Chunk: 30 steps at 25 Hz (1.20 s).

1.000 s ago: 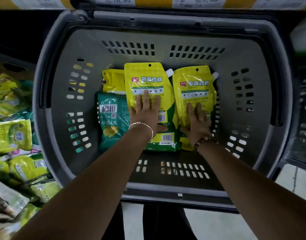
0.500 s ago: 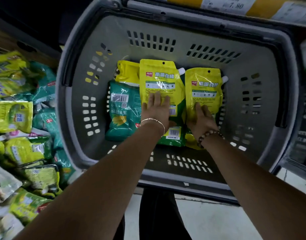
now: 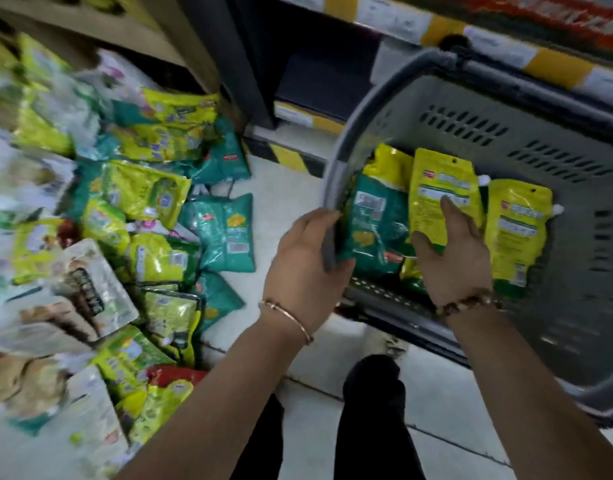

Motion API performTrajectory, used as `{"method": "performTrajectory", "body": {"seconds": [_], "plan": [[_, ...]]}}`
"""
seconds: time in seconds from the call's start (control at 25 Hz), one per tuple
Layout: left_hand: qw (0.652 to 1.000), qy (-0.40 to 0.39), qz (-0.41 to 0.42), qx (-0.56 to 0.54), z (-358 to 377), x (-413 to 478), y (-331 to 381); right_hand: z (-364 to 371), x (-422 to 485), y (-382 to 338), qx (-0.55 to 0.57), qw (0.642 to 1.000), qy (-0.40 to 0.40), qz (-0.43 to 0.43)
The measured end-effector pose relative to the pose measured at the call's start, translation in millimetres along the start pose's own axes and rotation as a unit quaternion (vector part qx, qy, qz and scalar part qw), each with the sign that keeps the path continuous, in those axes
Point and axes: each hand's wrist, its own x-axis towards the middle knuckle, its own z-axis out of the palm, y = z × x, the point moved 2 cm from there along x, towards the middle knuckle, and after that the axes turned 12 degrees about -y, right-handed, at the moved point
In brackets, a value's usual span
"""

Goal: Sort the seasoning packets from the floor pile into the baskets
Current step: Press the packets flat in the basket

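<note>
My view has swung left since a second ago, and my left hand has come off the pouches to the left rim of the basket. Its fingers curve at the rim, but blur hides whether they grip it. My right hand lies flat, fingers straight, on a yellow pouch inside. The floor pile fills the left of the frame, left of both hands, nearer the left hand. Closest is a teal packet, its long axis running top to bottom.
</note>
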Motion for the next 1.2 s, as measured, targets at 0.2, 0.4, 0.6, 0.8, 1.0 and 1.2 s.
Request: {"method": "performTrajectory", "body": {"seconds": [0.2,0.4,0.6,0.8,1.0,1.2], "plan": [[0.993,0.075,-0.091,-0.031,-78.8,-61.8,-88.8,43.3,-46.9,-117.2,0.042,0.993,-0.012,-0.106],[0.969,0.104,-0.216,-0.058,-92.5,-107.0,-190.9,145.5,-73.6,-170.4,0.003,0.969,-0.170,-0.179],[0.953,0.147,-0.257,-0.067,-56.8,-100.0,-284.8,261.4,-23.3,-126.6,-0.044,0.949,-0.311,-0.040],[0.949,0.177,-0.246,-0.089,-13.2,-61.0,-362.6,348.8,47.5,-79.8,0.094,0.931,-0.329,0.125],[0.951,0.209,-0.210,-0.090,20.9,-17.2,-417.8,423.5,108.5,-50.3,0.178,0.936,-0.272,0.138],[0.954,0.234,-0.141,-0.124,29.8,20.9,-443.8,473.4,146.8,-50.6,0.230,0.940,-0.212,0.137]]}}
